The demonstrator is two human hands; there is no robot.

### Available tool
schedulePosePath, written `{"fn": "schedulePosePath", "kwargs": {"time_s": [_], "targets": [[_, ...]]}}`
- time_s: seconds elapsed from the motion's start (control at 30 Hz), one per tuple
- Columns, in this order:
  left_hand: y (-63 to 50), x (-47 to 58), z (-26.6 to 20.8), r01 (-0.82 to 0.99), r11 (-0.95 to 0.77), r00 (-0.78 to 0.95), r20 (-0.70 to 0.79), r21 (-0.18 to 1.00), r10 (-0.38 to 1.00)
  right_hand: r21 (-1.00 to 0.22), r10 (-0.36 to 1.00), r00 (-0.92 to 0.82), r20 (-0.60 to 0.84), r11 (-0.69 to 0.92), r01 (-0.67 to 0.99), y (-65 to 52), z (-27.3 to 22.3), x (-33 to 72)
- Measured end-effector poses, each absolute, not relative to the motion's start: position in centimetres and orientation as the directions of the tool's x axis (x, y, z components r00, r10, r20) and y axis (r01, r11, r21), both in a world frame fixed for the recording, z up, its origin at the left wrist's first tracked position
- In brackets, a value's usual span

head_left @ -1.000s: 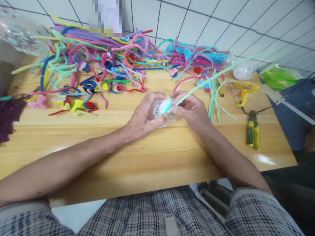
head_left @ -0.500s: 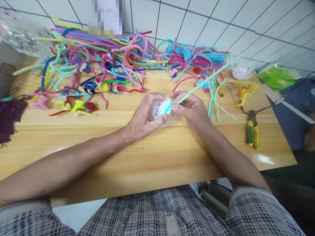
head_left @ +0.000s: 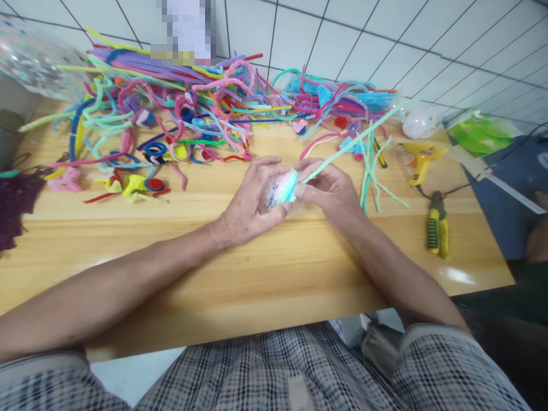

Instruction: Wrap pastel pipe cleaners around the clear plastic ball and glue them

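Note:
Between my hands, above the middle of the table, is a round clear plastic ball (head_left: 270,194) with pastel pink, blue and mint pipe cleaner bands across it. My left hand (head_left: 252,200) curls around its left side, thumb along the lower edge. My right hand (head_left: 331,188) pinches a long mint green pipe cleaner (head_left: 351,145) at the ball's right edge, thumb against the bands. The free length slants up to the right, over several loose mint pipe cleaners (head_left: 370,171). Fingers hide part of the ball.
Tangled colourful pipe cleaners (head_left: 171,97) line the table's back edge against the tiled wall (head_left: 342,34). To the right lie a yellow glue gun (head_left: 422,162), pliers (head_left: 437,228), a cutter knife (head_left: 381,155) and another clear ball (head_left: 417,127). A purple fringed piece (head_left: 19,211) lies at the left.
The ball has turned slightly in my hands, so the pink and blue bands show more. My right hand has shifted a little left. The free pipe cleaner end stays slanted up to the right.

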State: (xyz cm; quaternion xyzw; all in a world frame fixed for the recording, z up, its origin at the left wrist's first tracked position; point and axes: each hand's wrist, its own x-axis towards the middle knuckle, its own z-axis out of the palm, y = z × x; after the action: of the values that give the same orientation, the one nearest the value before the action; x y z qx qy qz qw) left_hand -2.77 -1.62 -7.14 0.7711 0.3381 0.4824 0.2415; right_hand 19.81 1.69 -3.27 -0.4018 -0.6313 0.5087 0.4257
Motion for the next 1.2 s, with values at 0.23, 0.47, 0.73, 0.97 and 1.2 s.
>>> {"fn": "schedulePosePath", "kwargs": {"time_s": [0.23,0.47,0.73,0.97,1.2], "targets": [[-1.3,-3.3,-5.4,0.277,-0.563,0.360,0.459,0.779,0.812,-0.979,0.935,-0.332,0.125,0.171,0.113,1.4,-3.1,19.8],[-1.1,-3.1,-5.9,0.283,-0.545,0.331,0.453,0.789,0.828,-0.986,0.933,-0.347,0.096,0.136,0.093,1.5,-2.8,19.7],[-1.6,-2.6,-6.3,0.284,-0.624,0.307,0.547,0.728,0.779,-0.995,0.937,-0.342,0.072,0.091,0.039,1.9,-3.0,20.0],[-1.7,-2.7,-6.4,0.305,-0.612,0.321,0.527,0.729,0.787,-0.986,0.939,-0.328,0.103,0.139,0.089,1.7,-3.1,19.9],[-1.6,-2.8,-6.5,0.298,-0.630,0.338,0.538,0.717,0.772,-0.982,0.938,-0.324,0.118,0.158,0.099,1.6,-3.2,20.0]]}}
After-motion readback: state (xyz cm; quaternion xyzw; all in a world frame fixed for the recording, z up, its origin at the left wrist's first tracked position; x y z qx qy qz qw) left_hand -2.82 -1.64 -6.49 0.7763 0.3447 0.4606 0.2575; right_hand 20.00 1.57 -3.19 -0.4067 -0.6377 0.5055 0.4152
